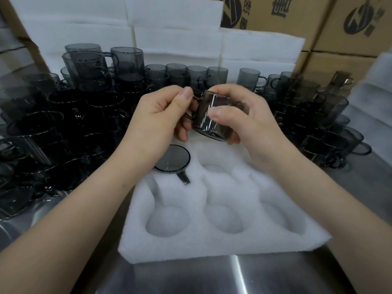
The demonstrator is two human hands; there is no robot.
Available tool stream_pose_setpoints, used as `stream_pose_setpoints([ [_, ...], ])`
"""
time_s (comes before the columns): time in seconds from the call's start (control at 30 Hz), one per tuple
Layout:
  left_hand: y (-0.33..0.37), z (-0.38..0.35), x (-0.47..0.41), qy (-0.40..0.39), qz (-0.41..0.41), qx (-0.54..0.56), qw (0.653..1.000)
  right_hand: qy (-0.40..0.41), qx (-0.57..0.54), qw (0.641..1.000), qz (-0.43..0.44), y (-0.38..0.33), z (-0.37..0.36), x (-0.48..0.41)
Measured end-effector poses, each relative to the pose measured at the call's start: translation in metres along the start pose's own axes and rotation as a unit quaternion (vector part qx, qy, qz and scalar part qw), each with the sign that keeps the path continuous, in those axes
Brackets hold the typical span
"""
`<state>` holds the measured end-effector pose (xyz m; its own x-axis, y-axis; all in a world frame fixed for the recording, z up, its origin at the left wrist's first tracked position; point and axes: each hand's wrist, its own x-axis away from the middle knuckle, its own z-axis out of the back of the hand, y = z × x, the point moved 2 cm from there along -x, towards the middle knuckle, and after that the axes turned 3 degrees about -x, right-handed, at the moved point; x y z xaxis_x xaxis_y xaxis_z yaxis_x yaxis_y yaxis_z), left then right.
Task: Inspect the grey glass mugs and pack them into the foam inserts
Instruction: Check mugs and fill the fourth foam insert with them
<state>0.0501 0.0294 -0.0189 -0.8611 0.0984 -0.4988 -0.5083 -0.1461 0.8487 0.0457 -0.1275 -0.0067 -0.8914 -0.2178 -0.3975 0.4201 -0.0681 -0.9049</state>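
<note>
The mug [214, 117] is smoky grey see-through glass with a thin handle, lying tilted on its side in the air above the far edge of the foam insert [212, 245]. The white insert lies on the steel worktop [244, 276], and its far-left pocket holds another mug [172, 159], handle towards the person. Many more mugs [63, 124] stand stacked on both sides, before foam sheets [169, 28] and cardboard boxes [339, 28]. The left hand [161, 115] pinches the held mug's handle; the right hand [252, 119] grips its body, thumb across the side.
</note>
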Motion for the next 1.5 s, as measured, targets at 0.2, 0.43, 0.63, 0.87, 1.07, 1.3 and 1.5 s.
stream_pose_setpoints([
  [0.2,-0.005,0.0,-0.002,-0.019,0.037,0.062,0.997,0.02,-0.013,1.0,0.001,0.005,0.002,-0.002],
  [0.43,-0.005,0.002,-0.001,0.034,0.033,0.032,0.998,-0.013,-0.039,0.999,-0.004,0.006,0.0,-0.002],
  [0.63,-0.005,0.005,0.0,0.091,0.03,0.026,0.995,-0.044,-0.086,0.995,-0.021,0.007,-0.001,-0.001],
  [0.87,0.003,-0.006,-0.001,-0.034,0.0,-0.01,0.999,-0.062,-0.299,0.946,-0.106,0.009,0.002,-0.007],
  [1.07,0.007,-0.007,0.002,-0.065,-0.004,0.041,0.997,-0.146,-0.241,0.951,-0.126,0.005,-0.002,-0.005],
  [1.3,0.008,-0.003,0.003,-0.024,-0.009,0.064,0.998,-0.186,-0.192,0.955,-0.133,0.006,-0.007,-0.004],
  [1.5,0.004,-0.002,0.0,-0.015,0.012,0.093,0.995,-0.174,-0.213,0.954,-0.119,0.006,-0.006,-0.003],
])
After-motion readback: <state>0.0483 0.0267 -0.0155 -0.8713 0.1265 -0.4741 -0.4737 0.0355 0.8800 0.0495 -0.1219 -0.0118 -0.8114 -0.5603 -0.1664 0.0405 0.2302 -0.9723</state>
